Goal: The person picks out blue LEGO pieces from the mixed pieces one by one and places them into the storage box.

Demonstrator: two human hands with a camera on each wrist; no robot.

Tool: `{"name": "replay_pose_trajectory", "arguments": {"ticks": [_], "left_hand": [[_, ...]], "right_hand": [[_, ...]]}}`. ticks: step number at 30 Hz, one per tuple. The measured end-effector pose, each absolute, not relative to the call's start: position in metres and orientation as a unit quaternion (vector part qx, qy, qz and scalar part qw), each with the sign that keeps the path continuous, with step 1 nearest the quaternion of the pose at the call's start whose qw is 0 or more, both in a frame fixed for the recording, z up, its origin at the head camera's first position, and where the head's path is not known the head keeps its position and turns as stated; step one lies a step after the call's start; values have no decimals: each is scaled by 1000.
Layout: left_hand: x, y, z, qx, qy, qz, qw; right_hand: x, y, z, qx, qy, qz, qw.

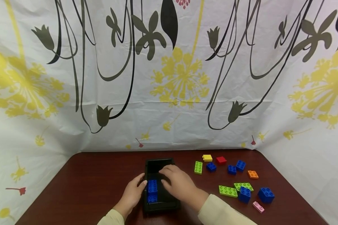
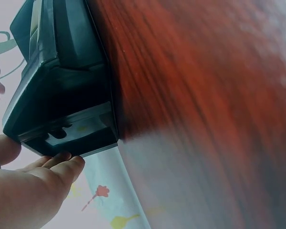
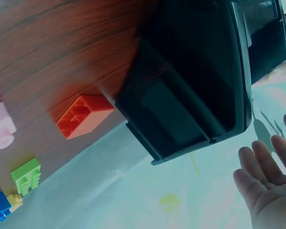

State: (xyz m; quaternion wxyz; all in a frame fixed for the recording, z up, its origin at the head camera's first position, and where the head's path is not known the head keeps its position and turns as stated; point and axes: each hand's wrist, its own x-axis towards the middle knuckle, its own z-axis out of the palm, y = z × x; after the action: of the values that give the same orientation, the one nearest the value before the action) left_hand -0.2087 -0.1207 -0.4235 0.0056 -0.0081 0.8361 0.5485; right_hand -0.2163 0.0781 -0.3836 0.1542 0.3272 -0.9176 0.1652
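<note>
Black bin [image 1: 163,206] in grip of left hand [image 1: 132,192], beneath loose-fingered right hand [image 1: 176,183]

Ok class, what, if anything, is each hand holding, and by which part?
The left hand holds the black bin by its left side, near the rim; the right hand, over the bin, holds nothing visible.

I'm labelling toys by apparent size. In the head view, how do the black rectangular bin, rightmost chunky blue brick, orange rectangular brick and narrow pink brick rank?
1. Black rectangular bin
2. Rightmost chunky blue brick
3. Orange rectangular brick and narrow pink brick: too alike to rank
</note>
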Motion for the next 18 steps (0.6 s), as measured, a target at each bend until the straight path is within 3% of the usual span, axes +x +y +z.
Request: {"name": "replay_pose_trajectory", "arguments": {"ticks": [18], "left_hand": [[-208,-121,-423,-7,841,541,6]], "right_hand": [[-208,111,-393,319,-915,167,180]]}}
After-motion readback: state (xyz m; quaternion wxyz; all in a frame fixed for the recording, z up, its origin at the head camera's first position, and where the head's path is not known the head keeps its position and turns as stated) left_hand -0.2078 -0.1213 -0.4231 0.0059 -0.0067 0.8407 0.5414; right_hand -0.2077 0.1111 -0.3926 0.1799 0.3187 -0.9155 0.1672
